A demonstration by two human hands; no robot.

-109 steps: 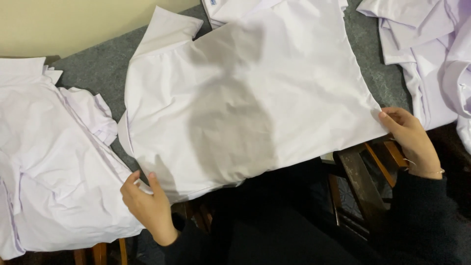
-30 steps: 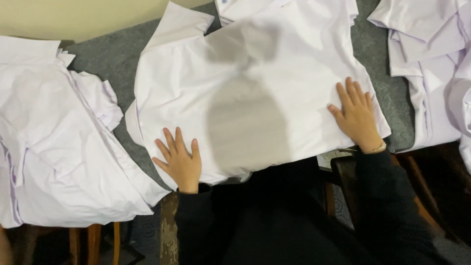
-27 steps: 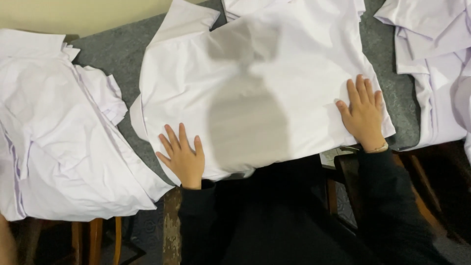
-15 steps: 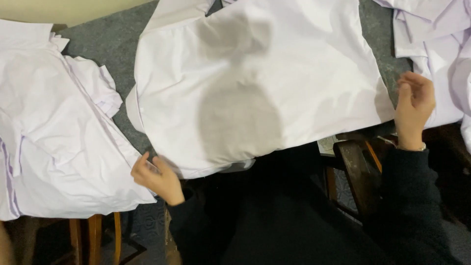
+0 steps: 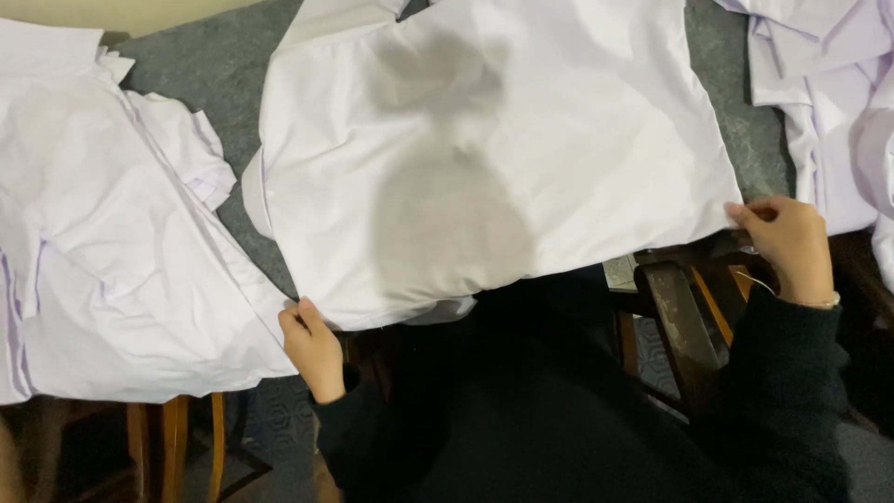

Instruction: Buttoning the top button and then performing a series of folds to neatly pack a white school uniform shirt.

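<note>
The left hand was curled at the near left corner of the white shirt, its fingers closed on the hem where the cloth met the table edge. The right hand was likewise closed, pinching the near right corner of the same garment between thumb and fingers, with a thin bracelet at the wrist above a dark sleeve. The shirt lay spread flat across the grey felt-covered table, directly in front of the person, its lower hem running along the near edge and a soft shadow falling across its middle. To the left, just beside it and overlapping the table edge, sat a rumpled pile of white garments. At the far right lay another heap of white shirts, close to the right hand but apart from the spread shirt. Below the table edge, brown wooden chair frames showed beside the person's dark clothing.
</note>
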